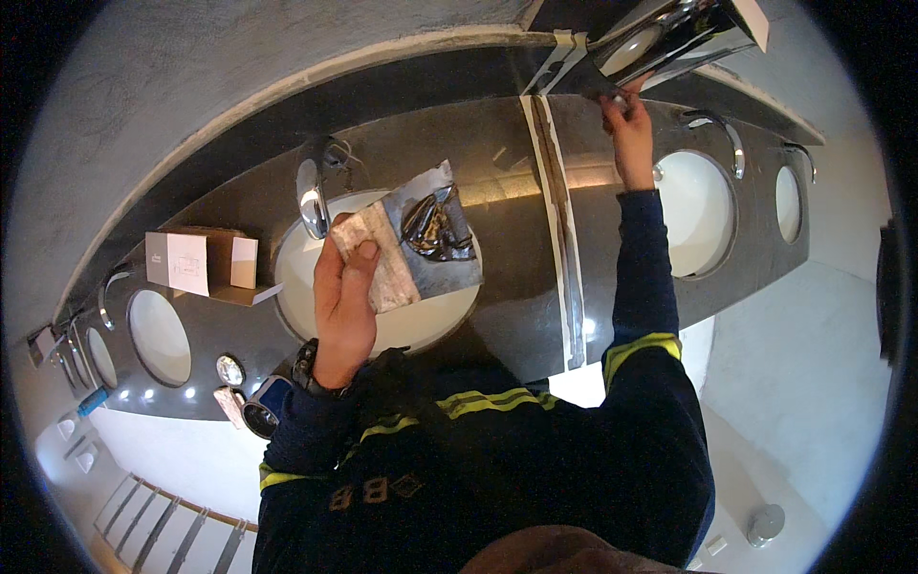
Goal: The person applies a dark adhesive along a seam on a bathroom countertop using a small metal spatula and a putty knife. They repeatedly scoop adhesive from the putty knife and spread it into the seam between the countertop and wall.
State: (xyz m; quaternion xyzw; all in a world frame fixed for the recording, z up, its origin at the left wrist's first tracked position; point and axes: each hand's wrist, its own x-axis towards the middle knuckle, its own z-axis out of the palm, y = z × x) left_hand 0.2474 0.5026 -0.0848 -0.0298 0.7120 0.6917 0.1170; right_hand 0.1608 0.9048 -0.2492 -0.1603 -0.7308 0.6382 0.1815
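Observation:
My left hand is closed on the edge of a square, worn board, thumb on top, above a white basin. A lump of dark, glossy paste lies on the board. At the back of the dark counter, my right hand reaches up beside the upstand, fingers pinched together just under a shiny chrome box. What they pinch is small and dark, and I cannot make out its kind. Pale masking tape edges both sides of a seam across the counter, and more tape runs up the upstand.
An open cardboard box stands left of the basin, behind a round tin and a dark-rimmed container. Chrome taps rise along the counter. Another basin sits to the right. A ladder shows at lower left.

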